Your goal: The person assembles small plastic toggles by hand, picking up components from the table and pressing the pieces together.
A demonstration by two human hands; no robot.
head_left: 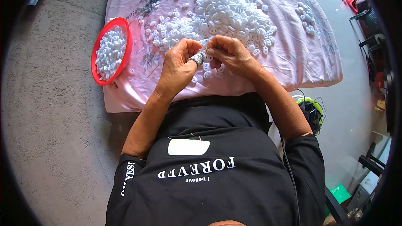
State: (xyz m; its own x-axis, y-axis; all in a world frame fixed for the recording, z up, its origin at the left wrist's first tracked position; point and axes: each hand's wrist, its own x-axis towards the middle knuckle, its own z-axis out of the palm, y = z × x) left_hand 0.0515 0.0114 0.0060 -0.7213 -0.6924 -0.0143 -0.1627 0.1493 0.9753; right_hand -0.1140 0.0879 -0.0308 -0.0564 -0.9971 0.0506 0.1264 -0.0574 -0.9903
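My left hand point(178, 65) and my right hand point(234, 56) meet over the near edge of a large heap of small white oval plastic pieces point(232, 10), which have holes in them. Both hands have their fingers bent in a pinch, fingertips almost touching. A grey speckled wrap point(197, 58) circles a finger of the left hand. Whatever lies between the fingertips is too small and covered to make out. A few loose white pieces point(207, 74) lie on the cloth just below the hands.
A red round basin point(129, 46) full of small white pieces stands at the left edge of the pink cloth-covered table point(289, 67). A smaller cluster of white pieces point(307, 19) lies at the right. A thin stick point(153, 71) rests near the basin. Dark chairs point(368, 25) stand far right.
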